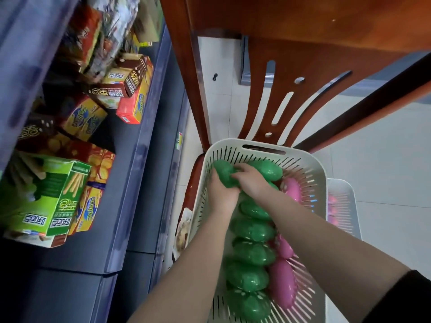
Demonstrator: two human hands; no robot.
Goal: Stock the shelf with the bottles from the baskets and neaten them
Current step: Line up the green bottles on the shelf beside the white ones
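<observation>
Both hands are down in the far end of the white slotted basket [265, 148], working on the same green bottle [222, 172]. Left hand [221, 194] has its fingers curled round the bottle's near part from the shelf side, and right hand [250, 180] lays its fingers over the bottle's top and right flank, so the grip reads as closed on that one bottle from two sides.

Largest first: the dark blue shelf [144, 141] runs up the left of the view, its deck already crowded with snack boxes [77, 120] in loose, tilted order. A wooden chair [268, 89] stands beyond the basket's far rim. The basket itself sits just beside the shelf's front edge; a second basket [345, 206] holding pink pieces shows past its right wall.

Inside, a row of green bottles [253, 255] lies along the left wall, with pink bottles [283, 279] along the right wall.

The gripped bottle lies in the far-left corner, its long axis slanting from that corner back toward the hands. The shelf lies to the left of the grip, so the left hand is the nearer one; the carry would likely go leftward over the basket's left wall, with the bottle needing to be turned upright.
</observation>
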